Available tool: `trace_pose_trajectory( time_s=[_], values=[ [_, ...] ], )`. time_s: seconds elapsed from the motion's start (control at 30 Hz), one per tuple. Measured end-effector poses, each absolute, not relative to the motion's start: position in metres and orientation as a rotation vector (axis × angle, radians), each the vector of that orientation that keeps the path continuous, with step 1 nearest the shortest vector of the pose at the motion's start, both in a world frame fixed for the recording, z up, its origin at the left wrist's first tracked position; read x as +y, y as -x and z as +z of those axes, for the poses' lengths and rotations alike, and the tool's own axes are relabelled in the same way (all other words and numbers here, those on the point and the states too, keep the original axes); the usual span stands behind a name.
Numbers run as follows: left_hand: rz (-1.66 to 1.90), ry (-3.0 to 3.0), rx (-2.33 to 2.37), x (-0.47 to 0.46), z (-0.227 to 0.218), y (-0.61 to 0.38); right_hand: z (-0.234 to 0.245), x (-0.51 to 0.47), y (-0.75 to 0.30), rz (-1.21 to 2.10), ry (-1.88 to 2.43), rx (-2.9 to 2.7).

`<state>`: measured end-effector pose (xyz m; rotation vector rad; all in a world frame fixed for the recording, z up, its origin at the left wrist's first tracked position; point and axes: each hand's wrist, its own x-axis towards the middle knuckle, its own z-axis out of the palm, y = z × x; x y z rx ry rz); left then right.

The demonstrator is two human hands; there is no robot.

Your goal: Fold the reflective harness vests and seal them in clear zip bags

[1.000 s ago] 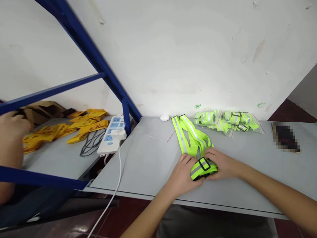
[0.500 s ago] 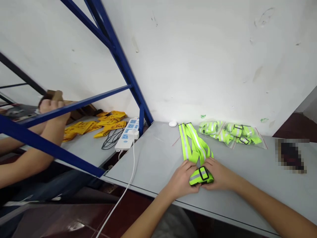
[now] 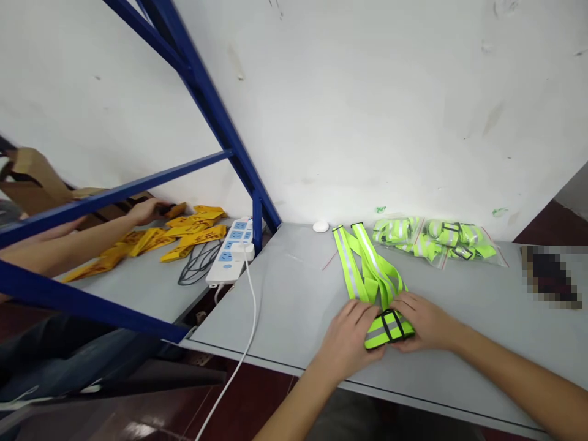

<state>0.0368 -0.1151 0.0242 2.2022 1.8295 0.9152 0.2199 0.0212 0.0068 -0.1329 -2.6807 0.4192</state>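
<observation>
Between my two hands is a folded neon-yellow reflective strap (image 3: 390, 329) with a grey stripe and a black buckle. My left hand (image 3: 351, 337) grips its left end, fingers bent over the top. At the other end my right hand (image 3: 420, 321) is closed round the strap, thumb below. From the folded part, two long strap lengths (image 3: 362, 260) stretch away over the grey table (image 3: 285, 294) toward the wall. Just beyond, against the wall, lie clear zip bags (image 3: 454, 239) packed with similar straps. Parts of the fold are hidden under my fingers.
A white power strip (image 3: 232, 251) with a plug and white cable (image 3: 250, 306) lies at the left. Blue metal frame bars (image 3: 220, 122) divide this table from another, where a co-worker's hand (image 3: 147, 211) is near yellow packets (image 3: 193, 229). A small white object (image 3: 320, 226) sits by the wall.
The buckle on the folded strap has turned and now shows more flatly, with the fold wider between my hands. The co-worker's hand has left the cardboard box and reached to the yellow packets.
</observation>
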Motion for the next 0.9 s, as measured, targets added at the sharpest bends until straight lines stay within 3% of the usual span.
trace_pose_trajectory(
  time_s=[0.27, 0.6, 0.9],
  values=[
    [1.070, -1.710, 1.673, -0.112, 0.027, -0.022, 0.011, 0.024, -0.220, 0.203, 0.159, -2.575],
    [1.101, -1.587, 1.621, -0.112, 0.029, -0.019, 0.021, 0.025, -0.217, 0.578, 0.344, -2.624],
    [1.006, -1.730, 1.656, -0.110, 0.031, -0.021, 0.023, 0.021, -0.215, 0.665, 0.302, -2.657]
  ],
)
